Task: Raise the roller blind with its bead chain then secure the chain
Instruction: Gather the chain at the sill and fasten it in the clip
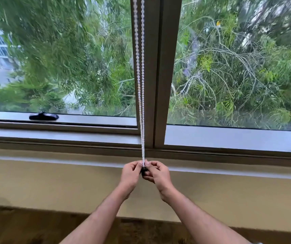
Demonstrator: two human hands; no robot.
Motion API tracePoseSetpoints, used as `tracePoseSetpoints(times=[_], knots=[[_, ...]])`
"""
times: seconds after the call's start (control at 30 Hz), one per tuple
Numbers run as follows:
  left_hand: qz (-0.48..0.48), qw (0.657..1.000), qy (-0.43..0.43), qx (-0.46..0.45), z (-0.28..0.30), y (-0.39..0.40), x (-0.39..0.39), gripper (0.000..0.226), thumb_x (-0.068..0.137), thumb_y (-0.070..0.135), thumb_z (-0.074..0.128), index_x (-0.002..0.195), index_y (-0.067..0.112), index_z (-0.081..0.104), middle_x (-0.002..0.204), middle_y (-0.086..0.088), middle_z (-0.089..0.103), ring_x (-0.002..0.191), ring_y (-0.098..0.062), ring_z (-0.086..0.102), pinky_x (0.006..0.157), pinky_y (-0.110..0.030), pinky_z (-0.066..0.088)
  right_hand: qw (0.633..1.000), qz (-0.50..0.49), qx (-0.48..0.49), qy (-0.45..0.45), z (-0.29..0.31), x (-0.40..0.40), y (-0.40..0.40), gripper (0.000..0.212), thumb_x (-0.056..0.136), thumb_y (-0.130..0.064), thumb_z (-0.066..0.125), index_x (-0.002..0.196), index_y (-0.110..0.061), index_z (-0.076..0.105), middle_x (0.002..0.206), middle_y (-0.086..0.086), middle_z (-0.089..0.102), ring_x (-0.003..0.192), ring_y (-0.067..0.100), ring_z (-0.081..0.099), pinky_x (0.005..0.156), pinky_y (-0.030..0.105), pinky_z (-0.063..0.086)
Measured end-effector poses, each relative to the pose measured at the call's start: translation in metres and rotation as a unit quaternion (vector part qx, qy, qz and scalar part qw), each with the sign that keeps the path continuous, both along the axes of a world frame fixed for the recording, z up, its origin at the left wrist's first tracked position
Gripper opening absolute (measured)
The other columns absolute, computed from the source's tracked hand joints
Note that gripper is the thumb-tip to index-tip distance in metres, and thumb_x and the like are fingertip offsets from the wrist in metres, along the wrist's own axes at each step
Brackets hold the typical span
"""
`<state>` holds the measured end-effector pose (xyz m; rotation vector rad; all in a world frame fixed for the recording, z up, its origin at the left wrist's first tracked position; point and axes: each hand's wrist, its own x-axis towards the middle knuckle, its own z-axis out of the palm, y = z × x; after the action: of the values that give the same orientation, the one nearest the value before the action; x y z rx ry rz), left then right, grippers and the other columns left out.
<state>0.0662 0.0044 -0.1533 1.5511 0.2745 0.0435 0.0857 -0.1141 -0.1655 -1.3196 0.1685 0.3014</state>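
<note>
The bead chain [140,67] hangs as a two-strand loop in front of the vertical mullion [158,67] between the two window panes, and both strands converge downward to a single point just below the sill ledge [53,156], against the beige wall [53,182]. The strands run straight and taut, which indicates that the loop is being drawn downward to remove slack. At the convergence point sits a small black fitting [143,170], apparently the chain's tensioner or retaining clip; its exact form cannot be determined because the fingers cover most of it. The left hand [131,173] and the right hand [158,174] meet at this fitting from opposite sides. The grip of each hand is closed, with the fingertips pinched on the base of the chain and on the fitting; which fingers bear on which part cannot be told. Two hands are used here, presumably so that one steadies the fitting while the other seats the chain. No blind fabric is visible over the glass within the frame, so the raising step is judged complete and the securing step is in hand. A black window latch [43,116] lies on the lower frame of the left pane, well apart from the work and not involved.
</note>
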Motion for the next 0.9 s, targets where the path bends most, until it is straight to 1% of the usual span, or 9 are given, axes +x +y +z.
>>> tracePoseSetpoints(times=[0.07, 0.17, 0.3, 0.43, 0.53, 0.63, 0.73, 0.83, 0.9], knots=[[0.002, 1.000, -0.001, -0.006, -0.002, 0.001, -0.001, 0.027, 0.103, 0.013, 0.052, 0.099, 0.015, 0.079, 0.089, -0.004, 0.078, 0.079, -0.008, 0.066, 0.075, -0.021, 0.051, 1.000, -0.002, 0.002, 0.006, -0.002, 0.000, 0.000, 0.021, 0.096, -0.013, 0.069, 0.106, 0.006, 0.067, 0.075, 0.007, 0.066, 0.063, 0.013, 0.060, 0.081, 0.039, 0.061], [0.003, 1.000, 0.001, -0.001, -0.003, 0.004, 0.002, 0.027, 0.103, 0.014, 0.052, 0.103, 0.011, 0.079, 0.090, -0.004, 0.078, 0.079, -0.007, 0.064, 0.078, -0.026, 0.050, 1.000, -0.004, -0.006, 0.002, -0.001, 0.002, 0.001, 0.010, 0.097, -0.011, 0.067, 0.100, -0.002, 0.070, 0.075, 0.005, 0.066, 0.064, 0.012, 0.061, 0.081, 0.037, 0.062], [-0.013, 1.000, 0.009, 0.017, -0.008, 0.017, 0.018, 0.027, 0.103, 0.017, 0.053, 0.102, 0.012, 0.079, 0.078, 0.005, 0.074, 0.070, 0.000, 0.060, 0.069, -0.018, 0.047, 1.000, -0.024, -0.010, 0.006, 0.001, 0.010, 0.013, 0.010, 0.098, -0.011, 0.065, 0.102, -0.002, 0.069, 0.081, 0.009, 0.068, 0.065, 0.014, 0.063, 0.076, 0.033, 0.063], [-0.044, 0.998, 0.012, 0.032, -0.012, 0.024, 0.023, 0.029, 0.103, 0.024, 0.052, 0.097, 0.014, 0.079, 0.094, -0.011, 0.080, 0.081, -0.011, 0.064, 0.079, -0.032, 0.050, 0.999, -0.041, -0.005, 0.014, 0.000, 0.009, 0.019, 0.021, 0.100, -0.013, 0.062, 0.112, 0.004, 0.066, 0.092, 0.015, 0.070, 0.075, 0.022, 0.065, 0.073, 0.031, 0.065], [-0.056, 0.998, 0.010, 0.027, -0.013, 0.029, 0.026, 0.030, 0.103, 0.025, 0.052, 0.095, 0.016, 0.079, 0.094, -0.010, 0.080, 0.082, -0.012, 0.065, 0.081, -0.036, 0.052, 0.998, -0.053, -0.005, 0.019, 0.000, 0.008, 0.023, 0.023, 0.100, -0.013, 0.062, 0.113, 0.005, 0.065, 0.095, 0.017, 0.070, 0.078, 0.025, 0.066, 0.073, 0.031, 0.065], [-0.069, 0.996, 0.004, 0.048, -0.013, 0.034, 0.029, 0.031, 0.103, 0.027, 0.052, 0.095, 0.012, 0.078, 0.092, -0.016, 0.079, 0.076, -0.011, 0.059, 0.076, -0.034, 0.048, 0.998, -0.059, -0.006, 0.019, 0.002, 0.009, 0.028, 0.023, 0.100, -0.014, 0.062, 0.113, 0.005, 0.065, 0.096, 0.017, 0.070, 0.083, 0.028, 0.066, 0.074, 0.032, 0.065], [-0.077, 0.995, 0.007, 0.066, -0.014, 0.039, 0.031, 0.030, 0.103, 0.029, 0.053, 0.096, 0.014, 0.078, 0.097, -0.018, 0.077, 0.079, -0.013, 0.060, 0.079, -0.037, 0.051, 0.998, -0.067, -0.008, 0.016, 0.003, 0.008, 0.032, 0.023, 0.100, -0.014, 0.062, 0.113, 0.005, 0.065, 0.097, 0.017, 0.071, 0.082, 0.027, 0.067, 0.077, 0.033, 0.065], [-0.081, 0.994, -0.003, 0.071, -0.012, 0.040, 0.031, 0.032, 0.103, 0.031, 0.053, 0.095, 0.014, 0.078, 0.095, -0.019, 0.077, 0.079, -0.014, 0.060, 0.077, -0.034, 0.049, 0.997, -0.073, -0.011, 0.015, 0.003, 0.007, 0.035, 0.024, 0.101, -0.015, 0.061, 0.114, 0.004, 0.065, 0.098, 0.017, 0.070, 0.084, 0.028, 0.067, 0.078, 0.035, 0.064], [-0.084, 0.993, -0.009, 0.079, -0.011, 0.040, 0.030, 0.032, 0.103, 0.031, 0.052, 0.095, 0.012, 0.077, 0.094, -0.020, 0.077, 0.079, -0.015, 0.061, 0.077, -0.038, 0.052, 0.996, -0.081, -0.012, 0.018, 0.002, 0.008, 0.037, 0.025, 0.101, -0.015, 0.061, 0.115, 0.006, 0.064, 0.099, 0.019, 0.069, 0.085, 0.029, 0.066, 0.082, 0.039, 0.064]])
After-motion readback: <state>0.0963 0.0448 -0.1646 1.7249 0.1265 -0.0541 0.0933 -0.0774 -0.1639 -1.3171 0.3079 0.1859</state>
